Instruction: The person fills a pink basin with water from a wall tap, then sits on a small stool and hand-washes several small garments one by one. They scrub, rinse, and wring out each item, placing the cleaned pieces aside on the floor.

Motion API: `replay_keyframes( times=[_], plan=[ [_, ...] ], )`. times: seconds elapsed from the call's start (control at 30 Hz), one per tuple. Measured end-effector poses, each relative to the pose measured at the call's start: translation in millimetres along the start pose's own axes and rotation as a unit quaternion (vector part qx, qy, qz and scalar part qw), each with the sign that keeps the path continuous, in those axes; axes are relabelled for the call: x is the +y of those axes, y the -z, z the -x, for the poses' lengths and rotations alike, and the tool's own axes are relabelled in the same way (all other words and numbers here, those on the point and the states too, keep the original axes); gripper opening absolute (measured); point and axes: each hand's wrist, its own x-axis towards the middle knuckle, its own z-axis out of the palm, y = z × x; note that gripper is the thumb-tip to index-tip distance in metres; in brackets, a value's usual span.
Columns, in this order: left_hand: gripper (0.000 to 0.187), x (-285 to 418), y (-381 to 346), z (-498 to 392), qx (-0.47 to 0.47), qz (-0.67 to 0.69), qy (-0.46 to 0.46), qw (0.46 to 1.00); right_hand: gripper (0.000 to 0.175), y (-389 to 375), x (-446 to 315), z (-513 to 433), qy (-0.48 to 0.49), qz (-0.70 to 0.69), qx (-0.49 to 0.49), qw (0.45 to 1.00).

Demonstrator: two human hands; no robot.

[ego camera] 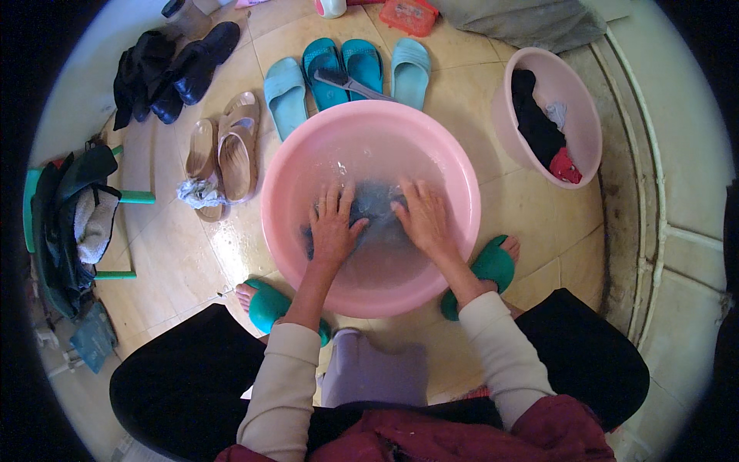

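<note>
A round pink plastic basin (369,306) of cloudy water stands on the floor between my feet. Dark cloth (378,202) lies in the water, its outline blurred. My left hand (333,225) rests palm down on the cloth's left part, fingers spread. On the right side, my right hand (424,216) also lies palm down, with its thumb against the cloth and fingers apart. Neither hand is closed around the fabric. A scrubbing brush (352,84) with a grey handle lies across teal slippers (323,58) behind the basin, its handle end near the rim.
A smaller pink tub (592,115) with dark, red and pale cloths stands at the right beside wall pipes (649,173). Light blue slippers (286,95), brown sandals (238,156) and black shoes (199,69) are around the upper left. A green stool (135,197) holding clothes stands far left.
</note>
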Motion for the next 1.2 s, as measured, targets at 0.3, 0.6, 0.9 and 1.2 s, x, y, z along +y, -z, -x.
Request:
replay_keyframes(
  times=[0.3, 0.6, 0.9, 1.2],
  plan=[
    [0.022, -13.3, 1.8, -5.3, 0.016, 0.521, 0.186, 0.833, 0.031, -1.5, 9.3, -17.5, -0.117, -0.496, -0.118, 0.852],
    [0.025, 6.2, 2.3, -1.0, -0.024, 0.827, 0.369, 0.423, 0.022, 11.0, -84.0, 11.5, 0.075, -0.347, 0.057, 0.933],
    [0.031, 36.2, -7.2, 4.3, -0.048, 0.774, 0.433, 0.46, 0.017, 16.7, -92.4, -3.0, -0.028, -0.193, 0.138, 0.971],
    [0.034, 41.2, 8.0, -3.1, -0.135, 0.724, 0.425, 0.526, 0.021, 33.4, -78.4, -0.5, -0.069, -0.182, 0.109, 0.975]
  ],
)
